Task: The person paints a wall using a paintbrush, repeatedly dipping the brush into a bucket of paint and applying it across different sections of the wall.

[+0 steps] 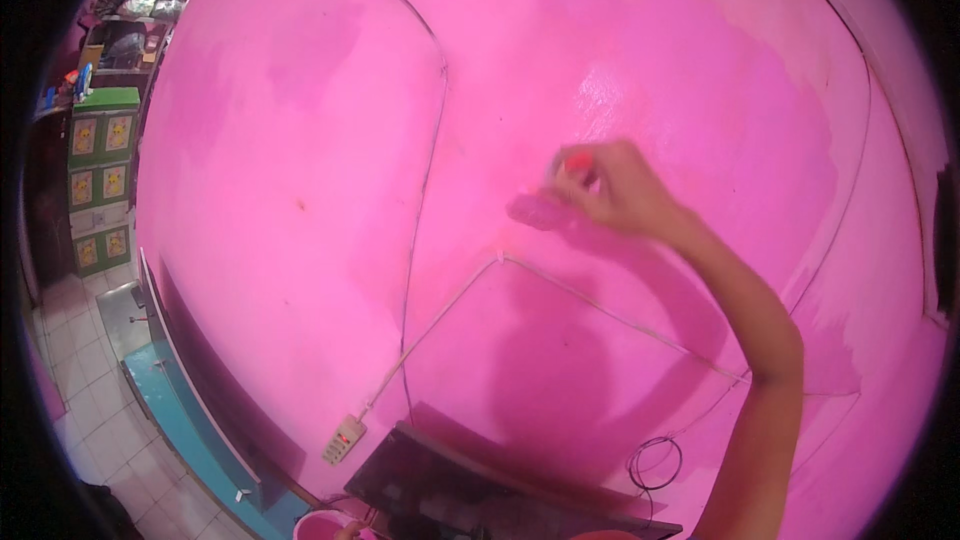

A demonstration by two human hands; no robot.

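Observation:
My right hand point(615, 187) is raised before a pink wall point(315, 127), its fingers closed around a blurred paintbrush point(534, 210) with a red part showing between them. The brush's pink-coated end points left, close to or on the wall; contact cannot be told. A glossy wet patch shows on the wall above the hand, within a wide area of darker pink. At the bottom edge, part of my left hand point(351, 530) grips the rim of a pink bucket point(319, 521); most of that hand is out of frame.
A black flat-screen television point(480, 487) stands below, beside the bucket. A power strip point(344, 440) hangs at its left, and cables cross the wall. A coiled black cable point(656, 463) hangs lower right. Far left are a teal-topped table point(180, 405), a green drawer cabinet point(105, 142) and shelves.

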